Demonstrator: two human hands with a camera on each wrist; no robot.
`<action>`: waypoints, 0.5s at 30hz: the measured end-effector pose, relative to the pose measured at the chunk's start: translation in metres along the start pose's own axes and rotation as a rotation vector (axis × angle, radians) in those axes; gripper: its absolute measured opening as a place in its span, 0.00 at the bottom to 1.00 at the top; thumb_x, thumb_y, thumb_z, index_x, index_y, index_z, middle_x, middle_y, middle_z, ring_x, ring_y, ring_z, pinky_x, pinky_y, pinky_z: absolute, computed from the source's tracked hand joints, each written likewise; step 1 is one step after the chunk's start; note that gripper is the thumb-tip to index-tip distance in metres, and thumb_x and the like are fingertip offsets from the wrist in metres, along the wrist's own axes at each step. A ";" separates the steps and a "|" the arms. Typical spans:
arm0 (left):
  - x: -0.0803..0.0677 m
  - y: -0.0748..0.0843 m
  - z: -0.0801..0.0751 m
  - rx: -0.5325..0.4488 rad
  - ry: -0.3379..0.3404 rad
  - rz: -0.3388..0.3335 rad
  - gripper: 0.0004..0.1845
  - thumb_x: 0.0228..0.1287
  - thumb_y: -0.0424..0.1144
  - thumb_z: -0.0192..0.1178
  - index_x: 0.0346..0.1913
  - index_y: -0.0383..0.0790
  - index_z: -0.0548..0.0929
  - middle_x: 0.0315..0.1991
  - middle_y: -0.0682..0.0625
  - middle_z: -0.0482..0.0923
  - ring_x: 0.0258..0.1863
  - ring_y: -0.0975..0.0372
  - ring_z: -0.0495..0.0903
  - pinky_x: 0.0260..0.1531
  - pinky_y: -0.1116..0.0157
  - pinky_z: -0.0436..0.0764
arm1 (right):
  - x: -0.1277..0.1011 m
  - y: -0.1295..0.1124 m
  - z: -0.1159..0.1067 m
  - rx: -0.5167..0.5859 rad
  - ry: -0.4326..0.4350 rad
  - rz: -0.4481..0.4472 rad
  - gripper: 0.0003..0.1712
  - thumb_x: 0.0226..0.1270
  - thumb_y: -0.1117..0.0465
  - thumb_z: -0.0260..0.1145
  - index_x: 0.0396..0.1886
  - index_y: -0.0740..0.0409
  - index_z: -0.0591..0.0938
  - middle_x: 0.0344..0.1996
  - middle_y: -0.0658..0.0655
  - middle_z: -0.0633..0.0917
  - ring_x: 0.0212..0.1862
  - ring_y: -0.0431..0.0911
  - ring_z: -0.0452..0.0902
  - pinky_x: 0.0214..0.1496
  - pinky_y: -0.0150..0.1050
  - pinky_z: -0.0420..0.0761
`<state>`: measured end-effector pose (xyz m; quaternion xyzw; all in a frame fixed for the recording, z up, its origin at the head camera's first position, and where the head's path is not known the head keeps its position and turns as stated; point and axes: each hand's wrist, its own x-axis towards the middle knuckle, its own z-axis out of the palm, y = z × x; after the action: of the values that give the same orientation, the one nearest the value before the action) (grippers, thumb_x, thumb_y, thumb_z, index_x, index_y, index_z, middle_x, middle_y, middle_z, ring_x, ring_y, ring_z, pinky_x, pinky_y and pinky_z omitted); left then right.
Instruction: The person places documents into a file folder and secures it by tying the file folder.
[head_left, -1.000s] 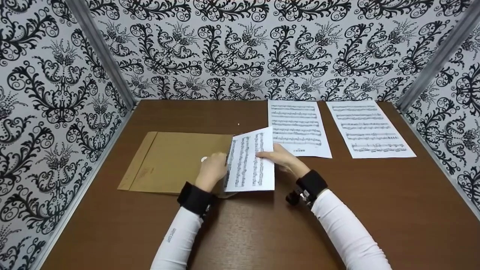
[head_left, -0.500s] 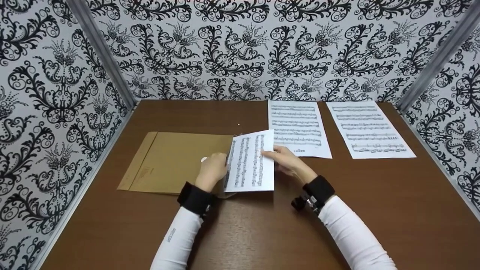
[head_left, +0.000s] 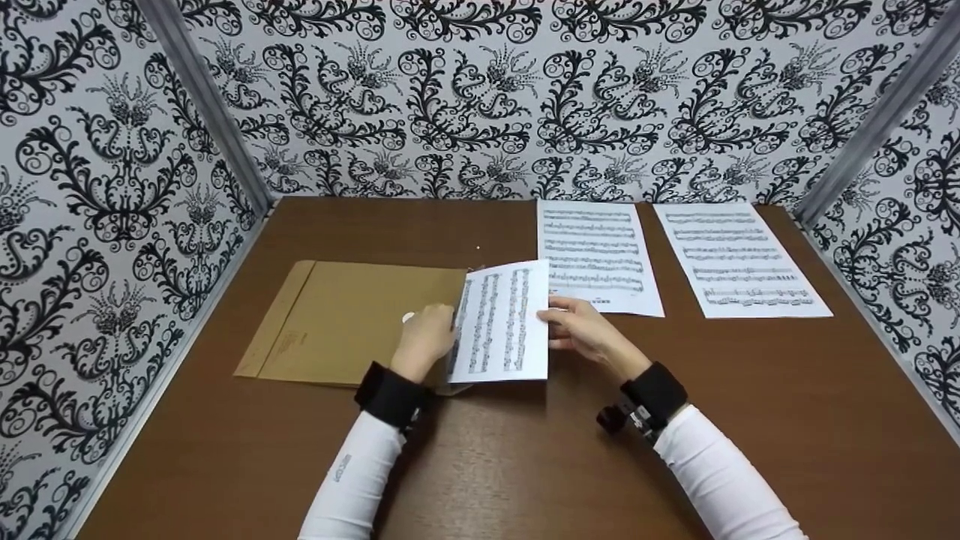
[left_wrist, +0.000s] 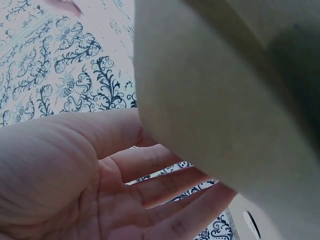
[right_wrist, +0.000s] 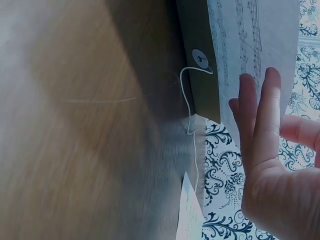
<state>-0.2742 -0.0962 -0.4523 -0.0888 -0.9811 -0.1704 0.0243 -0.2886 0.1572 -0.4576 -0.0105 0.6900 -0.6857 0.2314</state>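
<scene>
A: Where is the music sheet (head_left: 501,326)?
B: At the right end of the brown envelope (head_left: 360,315), its left part hidden in the mouth, the rest sticking out and tilted.
A: And the right hand (head_left: 592,330)?
B: Beyond that end of the envelope, narrow, pinching the sheet's outer edge: thumb on top, straight fingers underneath.
A: The left hand (head_left: 427,337)?
B: It grips the envelope beside the mouth, thumb and fingers closed on the rim, near a white disc (head_left: 407,318).
A: Anything else?
B: A thin string (right_wrist: 190,107) trails from the envelope's flap. Right of the envelope and farther back lie one printed page (head_left: 596,255) and, beyond it, another page (head_left: 742,259). Under the envelope is a brown table (head_left: 480,465); behind it, a patterned wall (head_left: 480,90).
</scene>
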 end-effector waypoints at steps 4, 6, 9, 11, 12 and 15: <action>0.000 0.001 0.000 -0.003 -0.014 -0.018 0.08 0.68 0.34 0.62 0.41 0.31 0.86 0.43 0.36 0.88 0.43 0.44 0.88 0.43 0.46 0.84 | -0.006 0.001 -0.002 0.012 0.005 0.004 0.30 0.75 0.65 0.59 0.72 0.74 0.66 0.35 0.47 0.88 0.36 0.39 0.88 0.42 0.32 0.89; 0.000 0.001 0.000 -0.002 -0.017 -0.024 0.07 0.68 0.33 0.62 0.40 0.31 0.86 0.42 0.36 0.88 0.42 0.44 0.88 0.43 0.47 0.84 | -0.008 0.001 -0.004 0.013 0.004 0.002 0.30 0.74 0.65 0.60 0.71 0.75 0.67 0.35 0.47 0.88 0.36 0.39 0.88 0.43 0.33 0.89; 0.001 0.001 0.000 -0.001 -0.021 -0.028 0.08 0.68 0.33 0.61 0.41 0.30 0.86 0.42 0.36 0.88 0.42 0.44 0.88 0.43 0.47 0.84 | -0.010 0.002 -0.005 0.007 -0.006 -0.006 0.31 0.73 0.66 0.60 0.71 0.76 0.67 0.35 0.47 0.89 0.35 0.39 0.89 0.43 0.33 0.89; 0.002 0.001 0.000 0.004 -0.020 -0.027 0.08 0.68 0.34 0.62 0.41 0.30 0.86 0.42 0.36 0.88 0.42 0.44 0.88 0.43 0.47 0.84 | -0.011 0.003 -0.006 -0.004 -0.015 -0.016 0.31 0.73 0.67 0.60 0.71 0.77 0.66 0.34 0.47 0.89 0.35 0.39 0.89 0.43 0.33 0.89; 0.002 0.001 0.001 0.006 -0.020 -0.026 0.08 0.68 0.34 0.62 0.41 0.30 0.86 0.42 0.35 0.88 0.42 0.44 0.88 0.43 0.47 0.84 | -0.011 0.004 -0.006 -0.009 -0.018 -0.022 0.32 0.73 0.67 0.60 0.71 0.77 0.65 0.34 0.47 0.89 0.35 0.39 0.89 0.42 0.32 0.89; 0.002 0.000 0.001 0.009 -0.020 -0.022 0.07 0.68 0.34 0.62 0.40 0.31 0.85 0.42 0.36 0.89 0.42 0.44 0.88 0.43 0.46 0.84 | -0.011 0.006 -0.005 -0.016 -0.018 -0.040 0.32 0.72 0.69 0.59 0.71 0.79 0.64 0.34 0.47 0.89 0.35 0.38 0.88 0.42 0.31 0.89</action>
<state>-0.2762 -0.0954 -0.4532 -0.0796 -0.9830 -0.1652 0.0131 -0.2788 0.1658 -0.4601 -0.0323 0.6931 -0.6846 0.2237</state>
